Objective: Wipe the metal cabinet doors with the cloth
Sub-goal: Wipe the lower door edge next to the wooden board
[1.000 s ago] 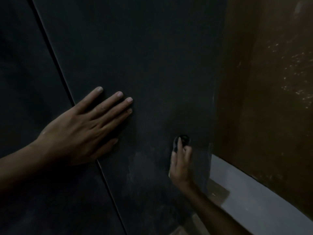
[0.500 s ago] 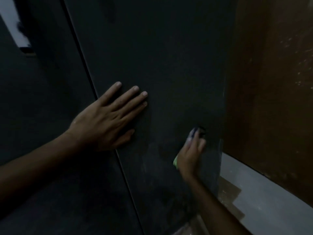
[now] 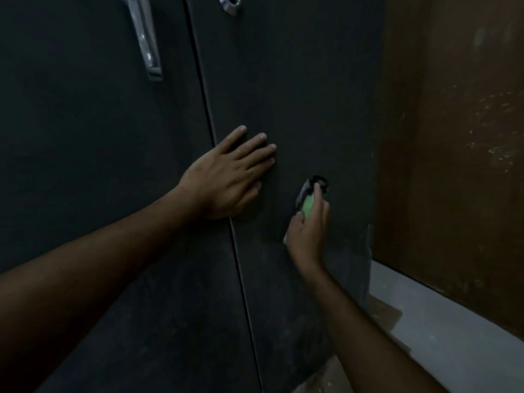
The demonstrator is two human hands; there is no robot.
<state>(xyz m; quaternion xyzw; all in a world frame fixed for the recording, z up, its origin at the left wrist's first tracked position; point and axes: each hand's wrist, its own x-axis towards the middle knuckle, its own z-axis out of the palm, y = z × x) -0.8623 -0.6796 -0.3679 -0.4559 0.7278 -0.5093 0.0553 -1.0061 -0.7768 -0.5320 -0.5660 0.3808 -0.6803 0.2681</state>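
Two dark grey metal cabinet doors fill the view: the left door point(image 3: 93, 154) and the right door point(image 3: 297, 89), split by a thin vertical seam. My left hand point(image 3: 226, 177) lies flat with its fingers spread, palm across the seam, fingertips on the right door. Lower right, my right hand point(image 3: 309, 225) is closed around a small cloth point(image 3: 307, 204) that shows green with a dark end, pressed against the right door's lower part. Most of the cloth is hidden by my fingers.
A chrome handle point(image 3: 146, 38) hangs on the left door near the top, and a round chrome lock point(image 3: 230, 3) sits on the right door's top edge. A brown wall point(image 3: 453, 137) stands right of the cabinet, above pale floor point(image 3: 442, 330).
The view has swung up and left, bringing the handle and lock into sight. My right hand has turned, exposing more of the green cloth. My left hand stays flat on the seam.
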